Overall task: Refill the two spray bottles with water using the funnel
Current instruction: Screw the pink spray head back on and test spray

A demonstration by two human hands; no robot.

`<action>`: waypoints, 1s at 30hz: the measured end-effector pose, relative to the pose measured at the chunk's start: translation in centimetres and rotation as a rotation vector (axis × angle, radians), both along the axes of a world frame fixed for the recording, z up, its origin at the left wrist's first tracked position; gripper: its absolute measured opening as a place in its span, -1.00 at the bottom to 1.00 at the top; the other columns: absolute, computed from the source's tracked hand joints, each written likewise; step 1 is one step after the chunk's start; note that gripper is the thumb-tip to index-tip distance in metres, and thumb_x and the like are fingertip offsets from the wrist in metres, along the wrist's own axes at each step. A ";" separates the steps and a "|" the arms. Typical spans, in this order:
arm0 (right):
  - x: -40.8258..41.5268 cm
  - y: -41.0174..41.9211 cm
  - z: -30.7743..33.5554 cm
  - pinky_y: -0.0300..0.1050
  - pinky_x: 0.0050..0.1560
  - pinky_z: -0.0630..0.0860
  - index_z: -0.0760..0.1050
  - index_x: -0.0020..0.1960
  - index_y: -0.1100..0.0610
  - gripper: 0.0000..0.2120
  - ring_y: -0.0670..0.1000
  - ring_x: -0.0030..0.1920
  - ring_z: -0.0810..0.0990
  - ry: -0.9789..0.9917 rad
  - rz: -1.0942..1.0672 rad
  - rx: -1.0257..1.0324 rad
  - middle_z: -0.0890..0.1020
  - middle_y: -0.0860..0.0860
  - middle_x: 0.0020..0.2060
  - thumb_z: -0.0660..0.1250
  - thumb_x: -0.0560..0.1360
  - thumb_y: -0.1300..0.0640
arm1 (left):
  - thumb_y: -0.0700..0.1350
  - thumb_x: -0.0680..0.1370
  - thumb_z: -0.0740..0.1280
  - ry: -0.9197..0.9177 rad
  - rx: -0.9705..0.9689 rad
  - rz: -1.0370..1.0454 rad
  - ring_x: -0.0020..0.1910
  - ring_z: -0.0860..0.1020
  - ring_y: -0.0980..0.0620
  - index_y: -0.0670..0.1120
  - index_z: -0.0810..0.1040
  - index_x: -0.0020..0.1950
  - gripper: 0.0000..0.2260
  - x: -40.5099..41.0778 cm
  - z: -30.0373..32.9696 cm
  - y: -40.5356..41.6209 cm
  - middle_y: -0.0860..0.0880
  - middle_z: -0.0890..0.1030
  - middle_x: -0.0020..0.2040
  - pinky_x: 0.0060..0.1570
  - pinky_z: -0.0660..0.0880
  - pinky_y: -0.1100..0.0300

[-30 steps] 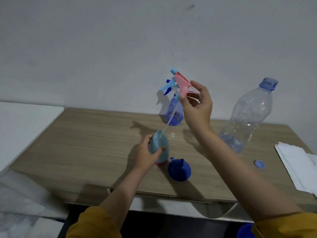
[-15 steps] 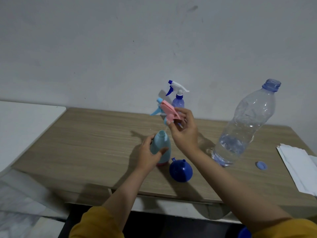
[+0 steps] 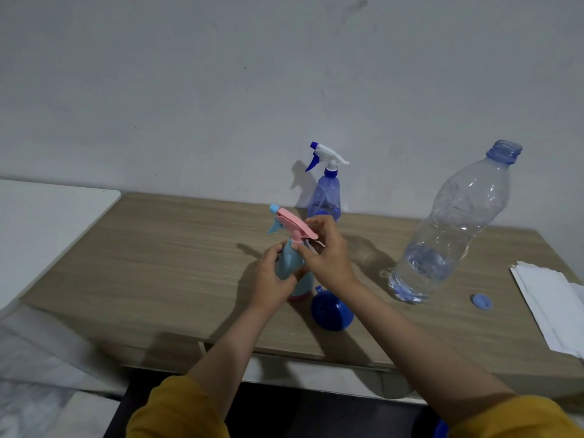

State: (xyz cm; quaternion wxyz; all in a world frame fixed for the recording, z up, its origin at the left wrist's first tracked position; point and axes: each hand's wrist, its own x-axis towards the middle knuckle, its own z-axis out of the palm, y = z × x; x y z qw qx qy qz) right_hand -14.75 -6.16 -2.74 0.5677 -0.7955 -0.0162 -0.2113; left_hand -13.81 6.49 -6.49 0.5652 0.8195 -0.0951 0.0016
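Left hand (image 3: 271, 279) wraps round the body of the light-blue plastic spray bottle (image 3: 289, 263), fingers curled on its left side, thumb on the near side. Bottle stands upright on the wooden tabletop (image 3: 158, 263), approx centre, pink base showing below the hand. Right hand (image 3: 325, 257) pinches the pink-and-light-blue trigger spray head (image 3: 289, 224) w/ thumb + fingertips at its collar, right at the bottle neck; head sits on top of the neck, nozzle pointing left. Can't tell if it's screwed down.

Dark-blue plastic funnel (image 3: 331, 311) lies on the tabletop just right of + nearer than the light-blue bottle, wide mouth down, touching nothing I can confirm. Translucent purple-blue spray bottle w/ white-and-blue trigger (image 3: 325, 191) stands upright at far edge by the wall, behind the hands, small amt of liquid in the bottom. Large clear plastic water bottle (image 3: 448, 232) stands right of centre, uncapped, water only in the lower part. Its small blue screw cap (image 3: 482, 301) lies on the tabletop near-right of it, apart. Stack of white paper sheets (image 3: 550, 305) at the right edge. Mustard-yellow sleeves (image 3: 177, 409) on both arms at bottom of the head view.
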 end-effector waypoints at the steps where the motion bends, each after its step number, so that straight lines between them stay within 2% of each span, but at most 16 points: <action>1: 0.0 0.1 0.1 -0.23 0.02 0.57 0.40 0.13 0.11 -0.57 -0.13 0.00 0.59 0.013 -0.013 -0.006 0.58 -0.04 -0.02 0.51 0.36 0.27 | -0.06 0.39 0.50 -0.002 0.009 -0.002 0.09 0.53 0.12 -0.05 0.44 0.29 -0.50 -0.1 0.1 0.0 0.05 0.56 0.14 -0.18 0.36 0.62; 5: -0.2 0.1 0.0 -0.37 0.04 0.51 0.34 0.32 0.13 -0.35 -0.31 0.00 0.54 0.078 0.006 0.000 0.53 -0.23 -0.04 0.54 0.32 0.29 | -0.08 0.41 0.48 -0.019 0.039 -0.022 0.13 0.46 0.18 -0.01 0.41 0.32 -0.49 -0.3 0.4 0.2 0.11 0.50 0.18 -0.19 0.35 0.64; 8: -0.5 0.1 -0.9 -0.25 0.17 0.52 0.32 0.40 0.13 -0.34 -0.20 0.12 0.56 0.094 0.017 0.028 0.57 -0.18 0.08 0.47 0.37 0.33 | -0.07 0.40 0.50 -0.012 0.032 -0.023 0.14 0.51 0.12 0.00 0.42 0.31 -0.48 -0.4 0.5 0.2 0.09 0.54 0.19 -0.16 0.38 0.60; 11: -0.2 0.5 -1.5 -0.06 0.12 0.58 0.43 0.31 0.12 -0.44 -0.03 0.07 0.62 0.115 -0.101 0.149 0.63 0.04 0.04 0.49 0.36 0.30 | -0.10 0.38 0.51 0.011 -0.002 0.011 0.09 0.55 0.08 -0.06 0.44 0.30 -0.48 -0.4 0.6 0.1 0.00 0.57 0.15 -0.19 0.36 0.62; 13: -0.1 0.7 -1.7 -0.09 0.05 0.59 0.47 0.27 0.12 -0.48 -0.01 0.00 0.62 0.142 -0.148 0.193 0.63 0.08 -0.03 0.51 0.35 0.25 | -0.11 0.40 0.50 0.021 -0.004 0.010 0.08 0.52 0.12 -0.07 0.42 0.32 -0.47 -0.5 0.8 0.0 0.00 0.56 0.16 -0.21 0.35 0.64; 17: -0.1 1.1 -2.3 -0.17 0.01 0.57 0.56 0.15 0.13 -0.64 -0.05 0.03 0.59 0.134 -0.165 0.126 0.62 0.04 0.03 0.51 0.37 0.19 | -0.11 0.42 0.48 0.009 0.041 0.005 0.13 0.51 0.09 -0.03 0.39 0.36 -0.46 -0.8 1.0 0.0 0.02 0.54 0.19 -0.25 0.33 0.67; 21: 0.0 1.2 -2.0 -0.31 -0.10 0.52 0.55 0.06 0.13 -0.70 -0.13 -0.01 0.57 0.147 -0.189 0.184 0.62 -0.01 0.00 0.52 0.37 0.16 | -0.14 0.42 0.47 -0.007 0.062 0.027 0.08 0.51 0.08 -0.09 0.44 0.30 -0.52 -0.9 1.3 0.0 -0.01 0.55 0.17 -0.24 0.32 0.66; 23: 0.1 1.3 -2.0 -0.29 -0.07 0.55 0.53 0.10 0.14 -0.65 -0.14 0.00 0.57 0.161 -0.187 0.211 0.61 -0.03 0.00 0.53 0.36 0.15 | -0.17 0.42 0.46 -0.018 0.082 0.026 0.03 0.44 0.15 -0.12 0.45 0.28 -0.55 -0.9 1.4 -0.1 -0.02 0.54 0.16 -0.23 0.31 0.66; 25: 0.3 1.4 -2.2 -0.17 0.02 0.57 0.53 0.16 0.14 -0.62 -0.10 0.05 0.58 0.158 -0.175 0.184 0.61 0.00 0.05 0.51 0.37 0.11 | -0.16 0.42 0.46 -0.021 0.087 0.021 0.03 0.40 0.18 -0.12 0.44 0.29 -0.54 -0.9 1.4 -0.1 0.00 0.52 0.16 -0.22 0.30 0.67; 27: 0.4 1.2 -2.2 -0.11 0.04 0.58 0.57 0.14 0.11 -0.67 -0.06 0.06 0.59 0.156 -0.163 0.144 0.62 0.00 0.05 0.48 0.39 0.09 | -0.13 0.43 0.47 -0.017 0.094 0.025 0.05 0.41 0.18 -0.10 0.44 0.29 -0.53 -1.0 1.4 -0.1 0.02 0.50 0.16 -0.21 0.30 0.67; 30: 0.3 1.0 -1.9 -0.18 -0.01 0.57 0.56 0.06 0.12 -0.70 -0.10 0.01 0.59 0.172 -0.169 0.188 0.63 -0.04 -0.02 0.52 0.37 0.12 | -0.10 0.42 0.47 -0.013 0.096 0.040 0.07 0.44 0.15 -0.07 0.44 0.28 -0.54 -0.9 1.3 -0.1 0.00 0.53 0.17 -0.20 0.32 0.66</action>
